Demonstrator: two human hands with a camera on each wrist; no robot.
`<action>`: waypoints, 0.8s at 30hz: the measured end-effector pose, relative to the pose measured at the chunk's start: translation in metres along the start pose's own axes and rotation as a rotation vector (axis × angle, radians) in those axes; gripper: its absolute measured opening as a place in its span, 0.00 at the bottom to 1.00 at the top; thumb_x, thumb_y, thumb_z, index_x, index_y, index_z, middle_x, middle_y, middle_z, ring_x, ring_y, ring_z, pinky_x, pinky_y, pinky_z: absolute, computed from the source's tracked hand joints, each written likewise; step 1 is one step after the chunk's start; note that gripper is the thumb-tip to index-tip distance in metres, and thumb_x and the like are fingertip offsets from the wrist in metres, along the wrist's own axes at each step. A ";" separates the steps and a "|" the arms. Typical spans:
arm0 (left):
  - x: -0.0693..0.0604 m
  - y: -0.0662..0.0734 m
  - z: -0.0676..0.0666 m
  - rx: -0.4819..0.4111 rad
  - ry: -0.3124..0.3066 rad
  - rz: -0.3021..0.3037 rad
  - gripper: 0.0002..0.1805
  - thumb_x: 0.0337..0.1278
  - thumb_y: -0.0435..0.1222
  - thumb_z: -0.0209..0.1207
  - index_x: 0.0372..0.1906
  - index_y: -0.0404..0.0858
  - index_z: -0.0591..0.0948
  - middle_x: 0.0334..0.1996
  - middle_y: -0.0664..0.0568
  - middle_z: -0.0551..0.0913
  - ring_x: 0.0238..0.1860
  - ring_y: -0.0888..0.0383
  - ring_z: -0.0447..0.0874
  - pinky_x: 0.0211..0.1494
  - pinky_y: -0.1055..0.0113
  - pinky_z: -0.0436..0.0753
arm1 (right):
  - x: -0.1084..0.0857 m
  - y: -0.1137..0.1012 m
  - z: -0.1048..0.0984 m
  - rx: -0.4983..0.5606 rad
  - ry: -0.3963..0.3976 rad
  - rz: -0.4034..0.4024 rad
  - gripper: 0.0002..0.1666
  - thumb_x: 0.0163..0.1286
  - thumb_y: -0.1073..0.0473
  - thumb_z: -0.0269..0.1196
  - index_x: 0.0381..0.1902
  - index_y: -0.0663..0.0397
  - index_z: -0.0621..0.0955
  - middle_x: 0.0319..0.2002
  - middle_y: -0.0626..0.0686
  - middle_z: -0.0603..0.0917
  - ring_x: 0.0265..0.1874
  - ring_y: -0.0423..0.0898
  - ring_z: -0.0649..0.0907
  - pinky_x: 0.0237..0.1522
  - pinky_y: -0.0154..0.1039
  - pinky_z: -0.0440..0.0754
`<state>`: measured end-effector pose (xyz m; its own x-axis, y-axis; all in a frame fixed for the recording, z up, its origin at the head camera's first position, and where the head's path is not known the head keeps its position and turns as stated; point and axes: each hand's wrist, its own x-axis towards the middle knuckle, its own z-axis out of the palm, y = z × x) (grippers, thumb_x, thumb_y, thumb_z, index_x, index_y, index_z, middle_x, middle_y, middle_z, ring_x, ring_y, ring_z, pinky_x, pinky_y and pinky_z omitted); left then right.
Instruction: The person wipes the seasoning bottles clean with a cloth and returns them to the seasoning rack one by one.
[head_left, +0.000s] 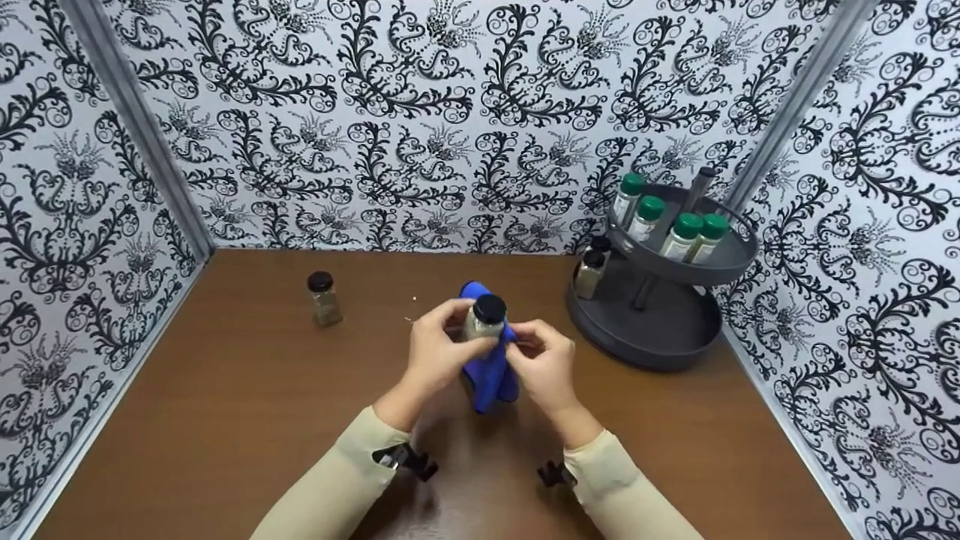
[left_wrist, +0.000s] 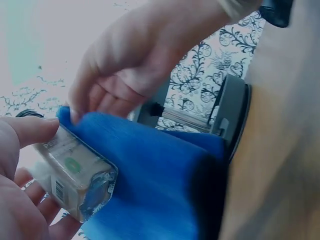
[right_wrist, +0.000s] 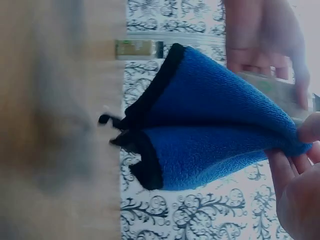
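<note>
My left hand [head_left: 436, 346] grips a clear spice jar [left_wrist: 75, 170] with a black cap [head_left: 489, 308], raised above the table. A label with a barcode and a green mark shows on its side in the left wrist view. Close on its right, my right hand [head_left: 545, 364] pinches a blue cloth [right_wrist: 215, 120] by one gathered edge. From those fingers the cloth hangs in folds, its dark border toward the table. In the head view the cloth lies against and behind the jar; whether it presses on the glass I cannot tell.
Another black-capped jar [head_left: 325, 301] stands on the brown table [head_left: 247, 390] at the left. A grey two-tier rack [head_left: 645, 345] stands at the back right. Several green-capped jars [head_left: 679, 238] fill its upper tier, and black-capped jars [head_left: 590, 274] its lower one. Patterned walls [head_left: 375, 150] enclose the table.
</note>
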<state>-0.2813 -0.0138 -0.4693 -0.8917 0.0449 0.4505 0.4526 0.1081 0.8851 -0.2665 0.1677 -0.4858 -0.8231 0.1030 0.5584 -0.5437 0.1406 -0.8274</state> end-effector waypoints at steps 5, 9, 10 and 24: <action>0.008 0.002 0.000 -0.029 0.024 0.009 0.26 0.44 0.34 0.82 0.53 0.38 0.88 0.42 0.45 0.93 0.43 0.55 0.91 0.50 0.63 0.90 | -0.002 0.010 0.003 -0.046 -0.031 0.013 0.11 0.57 0.79 0.72 0.37 0.65 0.90 0.37 0.64 0.92 0.33 0.38 0.90 0.38 0.31 0.90; 0.008 -0.001 0.000 -0.054 0.038 -0.008 0.26 0.43 0.31 0.81 0.53 0.37 0.88 0.41 0.44 0.92 0.42 0.55 0.91 0.50 0.64 0.90 | -0.001 0.013 0.002 -0.060 -0.052 0.040 0.10 0.58 0.78 0.72 0.37 0.64 0.91 0.36 0.63 0.92 0.33 0.37 0.90 0.38 0.30 0.89; 0.007 -0.002 0.000 -0.059 0.032 -0.014 0.27 0.42 0.31 0.81 0.53 0.37 0.88 0.41 0.44 0.92 0.42 0.55 0.90 0.50 0.64 0.89 | 0.000 0.013 0.002 -0.057 -0.048 0.041 0.10 0.58 0.78 0.71 0.37 0.64 0.91 0.36 0.63 0.92 0.33 0.37 0.90 0.38 0.30 0.89; -0.009 -0.011 0.006 -0.070 -0.100 -0.065 0.26 0.45 0.30 0.80 0.54 0.35 0.86 0.44 0.42 0.92 0.46 0.52 0.91 0.54 0.55 0.91 | 0.006 -0.018 -0.009 0.123 0.073 -0.311 0.10 0.58 0.84 0.69 0.38 0.76 0.87 0.42 0.69 0.91 0.45 0.43 0.92 0.45 0.34 0.90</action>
<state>-0.2784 -0.0091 -0.4837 -0.9140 0.1395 0.3811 0.3902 0.0444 0.9196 -0.2603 0.1751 -0.4670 -0.6037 0.1445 0.7840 -0.7859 0.0570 -0.6157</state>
